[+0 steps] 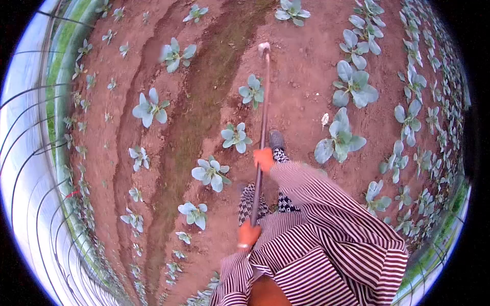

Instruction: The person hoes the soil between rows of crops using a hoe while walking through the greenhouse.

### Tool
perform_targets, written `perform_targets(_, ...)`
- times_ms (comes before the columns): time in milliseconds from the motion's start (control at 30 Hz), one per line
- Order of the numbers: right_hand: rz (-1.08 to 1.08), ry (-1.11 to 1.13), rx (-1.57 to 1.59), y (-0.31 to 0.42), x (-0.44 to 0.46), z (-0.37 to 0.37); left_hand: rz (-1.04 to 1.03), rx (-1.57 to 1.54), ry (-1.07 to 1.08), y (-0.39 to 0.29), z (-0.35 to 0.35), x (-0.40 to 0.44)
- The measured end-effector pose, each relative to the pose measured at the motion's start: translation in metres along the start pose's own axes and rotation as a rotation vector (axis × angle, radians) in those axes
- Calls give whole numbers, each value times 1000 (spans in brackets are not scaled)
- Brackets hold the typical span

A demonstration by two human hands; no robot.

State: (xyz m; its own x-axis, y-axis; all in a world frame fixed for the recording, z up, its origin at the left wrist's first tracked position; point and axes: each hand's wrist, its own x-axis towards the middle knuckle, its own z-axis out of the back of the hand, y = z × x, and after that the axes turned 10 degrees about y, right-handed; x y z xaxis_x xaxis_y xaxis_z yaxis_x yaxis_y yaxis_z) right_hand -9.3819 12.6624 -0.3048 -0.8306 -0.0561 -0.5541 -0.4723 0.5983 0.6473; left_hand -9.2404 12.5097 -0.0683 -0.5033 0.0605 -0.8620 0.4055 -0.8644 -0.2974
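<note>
A long-handled hoe [265, 109] runs from near my body out to the soil ahead. Its pale, dirt-covered head [264, 47] rests on or just above the ground at the far end; the exact contact is unclear. My right hand [264, 159] is wrapped around the middle of the handle. Lower down, close to my legs, my left hand [249, 234] grips the handle's near end. A leafy blue-green seedling [251, 92] grows just left of the shaft, and another plant [236, 137] stands nearer to my right hand.
Rows of leafy plants flank me, with larger ones [353, 85] on the right. A mossy furrow [204, 76] runs along the left. Curved ribs and plastic sheeting [25, 127] border the far left. My dark shoe [276, 139] is on the soil beside the handle.
</note>
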Motion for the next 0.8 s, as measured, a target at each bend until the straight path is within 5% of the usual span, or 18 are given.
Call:
perform_targets(67,-221,-227,346,-13,-27,-28,141,-104,115,15,10,-32)
perform_targets(133,-467,-292,161,-8,-50,-53,63,0,26,43,8,-56)
perform_targets(233,-547,-319,273,3,-64,-73,117,0,-20,47,18,-74)
perform_targets(367,-399,-232,315,26,-35,-57,176,92,-89,31,13,-45)
perform_targets(567,-321,-289,144,103,-2,-62,-37,33,-151,22,10,2)
perform_targets(800,-270,-184,174,21,-2,-53,30,-4,44,14,40,-10)
